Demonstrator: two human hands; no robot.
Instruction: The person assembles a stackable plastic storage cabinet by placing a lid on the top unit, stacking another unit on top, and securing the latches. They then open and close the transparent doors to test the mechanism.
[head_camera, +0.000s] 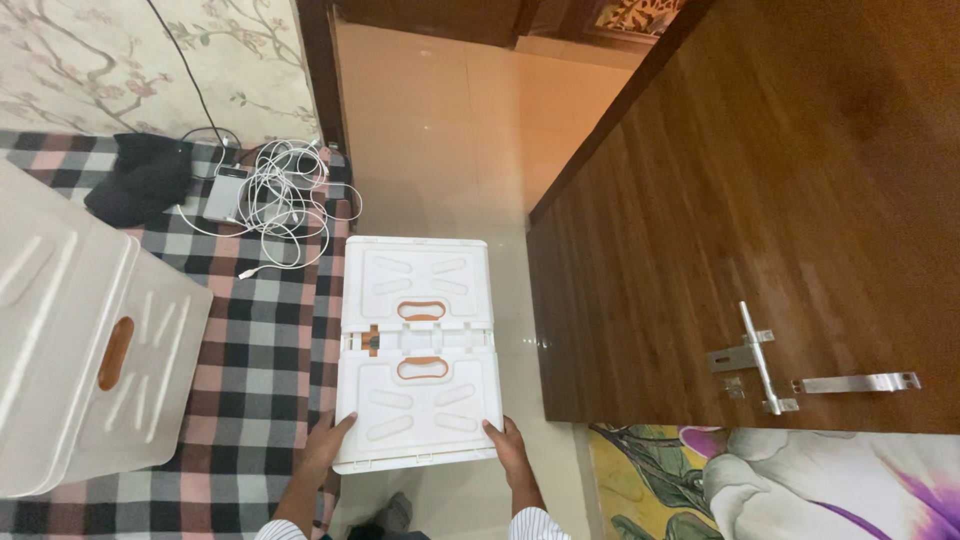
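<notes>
The person holds a white plastic crate (418, 352) out in front, over the pale floor tiles (470, 130), seen from above with its two-flap lid shut. The left hand (328, 438) lies flat against the crate's near corner at 7 o'clock, fingers spread along the edge. The right hand (507, 442) presses the opposite corner at 5 o'clock in the same way. Both hands clamp the crate between their palms rather than hooking into anything.

The crate looks stiff and moulded, with ribbed flaps and two orange handle slots (421, 340) meeting at the centre seam. It is probably light if empty, though the contents cannot be seen. Smooth plastic squeezed from the sides may slip, and the lid flaps could flex. A surer hold would likely be under the bottom edge or on the side walls, not on the lid.

A second white crate (80, 350) lies on the checked bed cover (260, 330) at 9 o'clock. A tangle of white cables (275, 195) sits at 11 o'clock, and a dark wooden door (760, 220) stands at 3 o'clock.
</notes>
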